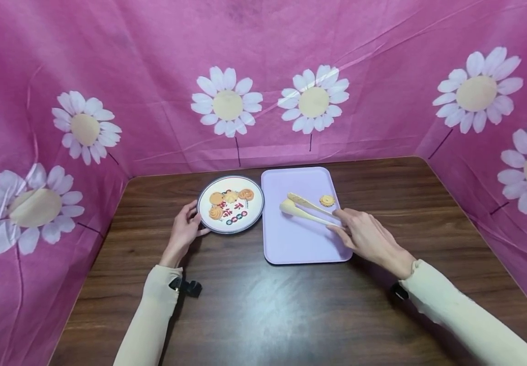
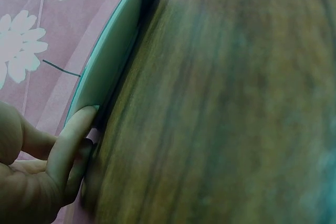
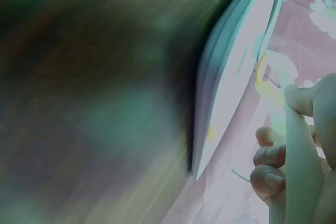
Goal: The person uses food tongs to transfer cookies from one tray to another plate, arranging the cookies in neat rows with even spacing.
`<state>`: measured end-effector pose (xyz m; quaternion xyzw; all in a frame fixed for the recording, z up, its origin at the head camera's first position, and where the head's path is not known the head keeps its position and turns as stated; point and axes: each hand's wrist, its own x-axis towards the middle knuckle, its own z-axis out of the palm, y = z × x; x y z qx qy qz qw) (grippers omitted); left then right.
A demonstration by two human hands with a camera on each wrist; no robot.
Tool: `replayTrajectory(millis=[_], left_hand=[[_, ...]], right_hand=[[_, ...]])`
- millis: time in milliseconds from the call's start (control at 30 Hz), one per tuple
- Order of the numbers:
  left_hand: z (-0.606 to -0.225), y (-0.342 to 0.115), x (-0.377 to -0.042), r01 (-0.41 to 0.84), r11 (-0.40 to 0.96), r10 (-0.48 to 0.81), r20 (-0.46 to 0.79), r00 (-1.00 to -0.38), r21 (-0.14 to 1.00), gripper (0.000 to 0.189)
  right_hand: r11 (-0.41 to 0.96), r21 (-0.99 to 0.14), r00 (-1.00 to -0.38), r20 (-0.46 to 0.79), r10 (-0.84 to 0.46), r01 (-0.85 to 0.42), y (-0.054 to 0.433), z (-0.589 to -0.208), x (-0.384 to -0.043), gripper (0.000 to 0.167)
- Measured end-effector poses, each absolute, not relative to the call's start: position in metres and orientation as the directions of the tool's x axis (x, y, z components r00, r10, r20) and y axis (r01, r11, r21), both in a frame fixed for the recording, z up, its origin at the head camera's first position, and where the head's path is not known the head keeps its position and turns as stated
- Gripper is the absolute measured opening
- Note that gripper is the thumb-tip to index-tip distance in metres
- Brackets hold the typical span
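My right hand [image 1: 373, 239] grips a pair of cream-coloured tongs [image 1: 309, 213], also seen close up in the right wrist view with the thumb and curled fingers round the tongs' arms [image 3: 302, 171]. Their rounded ends point left over a lilac tray [image 1: 300, 249], slightly apart. One round cookie [image 1: 327, 201] lies near the tray's right edge, beside the tongs. At the left, my left hand [image 1: 185, 226] holds the rim of a white plate [image 1: 206, 201] with a dark edge and red lettering. Several cookies [image 1: 216, 212] sit on that plate. In the left wrist view a fingertip touches the plate's side [image 2: 107, 61].
Plate and tray stand side by side on a dark wood table [image 1: 263, 315], toward its far edge. A pink cloth [image 1: 163, 51] with white daisies hangs behind and along both sides. Black straps show at both wrists.
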<state>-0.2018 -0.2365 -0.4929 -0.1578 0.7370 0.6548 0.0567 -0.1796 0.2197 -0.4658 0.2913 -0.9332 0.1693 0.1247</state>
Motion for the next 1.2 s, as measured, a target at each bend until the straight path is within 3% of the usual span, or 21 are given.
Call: replayTrajectory(millis=[667, 967, 1200], left_hand=[[-0.492, -0.237, -0.201, -0.316, 0.103, -0.166, -0.297, -0.94, 0.943, 0.057], [-0.49, -0.238, -0.204, -0.319, 0.106, -0.168, -0.299, -0.939, 0.942, 0.056], [-0.493, -0.238, -0.203, -0.313, 0.09, -0.166, -0.295, -0.941, 0.946, 0.057]], right_hand=[[0.674, -0.252, -0.715, 0.346, -0.607, -0.694, 0.147, -0.459, -0.22, 0.02], [0.648, -0.298, -0.713, 0.306, -0.631, -0.701, 0.122, -0.462, -0.221, 0.021], [0.615, -0.286, -0.678, 0.283, -0.679, -0.735, 0.092, -0.463, -0.22, 0.021]])
